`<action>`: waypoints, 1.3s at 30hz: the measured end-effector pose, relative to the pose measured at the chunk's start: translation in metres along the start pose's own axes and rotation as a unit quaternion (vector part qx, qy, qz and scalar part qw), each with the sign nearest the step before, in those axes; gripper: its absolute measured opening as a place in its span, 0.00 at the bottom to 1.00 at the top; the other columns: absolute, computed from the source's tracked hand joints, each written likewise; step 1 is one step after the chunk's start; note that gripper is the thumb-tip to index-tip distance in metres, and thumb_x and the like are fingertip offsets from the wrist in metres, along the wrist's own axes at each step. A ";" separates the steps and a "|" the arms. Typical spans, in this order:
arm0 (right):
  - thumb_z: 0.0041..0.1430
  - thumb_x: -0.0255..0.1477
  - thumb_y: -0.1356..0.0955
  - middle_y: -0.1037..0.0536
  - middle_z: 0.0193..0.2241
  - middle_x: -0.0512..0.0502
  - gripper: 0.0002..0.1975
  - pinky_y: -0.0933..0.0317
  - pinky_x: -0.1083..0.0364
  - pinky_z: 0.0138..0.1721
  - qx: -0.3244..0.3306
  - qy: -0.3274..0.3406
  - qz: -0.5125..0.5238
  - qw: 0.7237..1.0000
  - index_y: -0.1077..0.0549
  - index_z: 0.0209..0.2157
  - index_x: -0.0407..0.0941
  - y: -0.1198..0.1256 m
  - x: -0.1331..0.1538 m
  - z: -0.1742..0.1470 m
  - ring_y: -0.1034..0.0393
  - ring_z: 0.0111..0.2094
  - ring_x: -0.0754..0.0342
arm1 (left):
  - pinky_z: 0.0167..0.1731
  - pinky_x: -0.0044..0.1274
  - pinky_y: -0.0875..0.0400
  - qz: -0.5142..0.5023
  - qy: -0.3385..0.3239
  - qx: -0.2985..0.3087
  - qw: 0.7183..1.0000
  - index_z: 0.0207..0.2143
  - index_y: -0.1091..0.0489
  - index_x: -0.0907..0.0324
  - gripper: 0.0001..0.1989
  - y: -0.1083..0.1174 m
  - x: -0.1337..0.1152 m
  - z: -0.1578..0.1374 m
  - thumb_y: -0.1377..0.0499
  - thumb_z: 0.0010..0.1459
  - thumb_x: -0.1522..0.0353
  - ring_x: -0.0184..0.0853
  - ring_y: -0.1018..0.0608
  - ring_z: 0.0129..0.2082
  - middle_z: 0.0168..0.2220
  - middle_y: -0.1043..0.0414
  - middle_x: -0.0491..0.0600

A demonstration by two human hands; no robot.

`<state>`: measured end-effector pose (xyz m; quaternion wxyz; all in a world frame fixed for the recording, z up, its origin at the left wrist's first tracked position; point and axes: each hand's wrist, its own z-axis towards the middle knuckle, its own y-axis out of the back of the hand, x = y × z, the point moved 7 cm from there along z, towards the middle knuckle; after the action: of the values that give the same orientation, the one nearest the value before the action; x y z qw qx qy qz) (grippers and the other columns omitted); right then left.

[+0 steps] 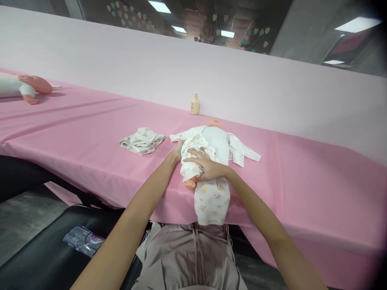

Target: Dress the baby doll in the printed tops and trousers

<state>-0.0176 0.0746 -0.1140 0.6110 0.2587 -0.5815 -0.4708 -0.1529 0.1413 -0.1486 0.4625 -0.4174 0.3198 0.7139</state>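
A baby doll [218, 141] in white lies on its back on the pink-covered table, its head towards the wall. White printed baby clothes are spread around it, with sleeves [242, 150] out to both sides. Printed baby pants [213, 203] are bunched around one leg; their other leg hangs towards the table's front edge. The doll's bare foot [190, 183] pokes out of the bunched cloth. My right hand [210, 166] is closed over the bunched pants, fingers across the cloth. Against the left side of that cloth rests my left hand [179, 149], its fingers hidden behind it.
Folded printed cloth [142, 141] lies left of the doll. A cream pump bottle [194, 104] stands by the wall. Another doll [30, 86] lies at the far left of the table [90, 125]. A black chair [45, 249] holding a clear plastic package [84, 240] is at lower left.
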 end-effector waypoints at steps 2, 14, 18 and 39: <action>0.40 0.36 0.23 0.49 0.65 0.41 0.36 0.61 0.37 0.63 0.012 -0.013 0.046 0.999 0.31 0.54 0.52 0.003 -0.002 -0.003 0.62 0.66 0.36 | 0.50 0.44 0.32 -0.032 0.036 0.043 0.998 0.27 0.32 0.61 0.16 0.000 0.000 0.011 0.52 0.58 0.61 0.49 0.26 0.45 0.28 0.26 0.57; 0.55 0.27 0.38 0.22 0.32 0.42 0.13 0.39 0.51 0.39 -0.306 -0.235 -0.056 0.921 0.28 0.41 0.42 0.067 -0.084 -0.039 0.29 0.35 0.49 | 0.49 0.36 0.29 -0.367 0.173 0.145 0.902 0.49 0.31 0.64 0.24 -0.028 -0.026 -0.007 0.44 0.56 0.57 0.46 0.23 0.45 0.42 0.24 0.57; 0.53 0.31 0.36 0.25 0.30 0.43 0.07 0.45 0.54 0.34 -0.229 -0.160 -0.182 0.943 0.29 0.31 0.43 0.051 -0.072 -0.026 0.34 0.34 0.48 | 0.48 0.32 0.28 -0.367 0.189 0.151 0.898 0.54 0.35 0.62 0.25 -0.034 -0.021 -0.007 0.40 0.54 0.65 0.43 0.22 0.44 0.43 0.25 0.55; 0.43 0.37 0.25 0.32 0.25 0.53 0.16 0.41 0.59 0.29 -0.254 -0.136 0.398 0.871 0.33 0.27 0.44 0.039 -0.085 -0.020 0.36 0.27 0.58 | 0.43 0.31 0.27 -0.292 0.237 0.168 0.911 0.44 0.29 0.68 0.23 -0.046 -0.025 -0.015 0.40 0.40 0.76 0.44 0.20 0.37 0.35 0.22 0.53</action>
<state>0.0224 0.1605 -0.1240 0.7060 -0.2252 -0.5733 -0.3495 -0.1000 0.1356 -0.1364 0.6240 -0.5651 0.3991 0.3633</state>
